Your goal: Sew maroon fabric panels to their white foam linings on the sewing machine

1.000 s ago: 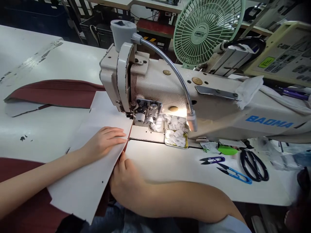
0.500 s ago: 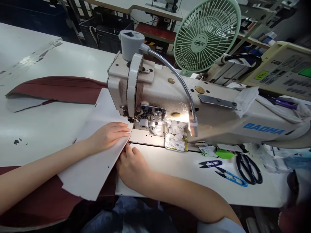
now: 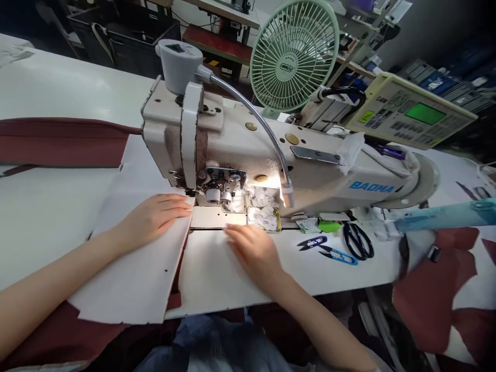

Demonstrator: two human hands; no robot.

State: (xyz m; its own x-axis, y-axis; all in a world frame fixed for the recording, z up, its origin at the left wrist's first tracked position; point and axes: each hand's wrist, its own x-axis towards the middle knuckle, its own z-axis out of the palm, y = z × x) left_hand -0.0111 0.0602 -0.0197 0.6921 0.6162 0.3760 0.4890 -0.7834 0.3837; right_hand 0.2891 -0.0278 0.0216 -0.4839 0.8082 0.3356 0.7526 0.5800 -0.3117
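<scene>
My left hand [image 3: 153, 217] lies flat, fingers together and stretched out, on a white-backed sheet of material [image 3: 135, 268] whose dark red face [image 3: 58, 142] shows beyond the machine. Its fingertips sit just left of the needle area of the cream BAOMA sewing machine [image 3: 232, 155]. My right hand [image 3: 253, 250] is off the sheet, over the bare table in front of the machine bed, fingers extended and smeared by motion, near a small tin of white labels [image 3: 265, 217]. It holds nothing I can see.
Thread snips [image 3: 312, 242], blue snips [image 3: 341, 254] and black scissors [image 3: 358, 240] lie right of the tin. A green fan [image 3: 294, 54] and a control panel [image 3: 411, 116] stand behind the machine. A gooseneck lamp [image 3: 287, 194] lights the bed. Dark red pieces [image 3: 445, 294] hang at right.
My right hand has left the sheet's edge by the needle and moved right toward the label tin. The left hand stays flat on the sheet. The view has swung right.
</scene>
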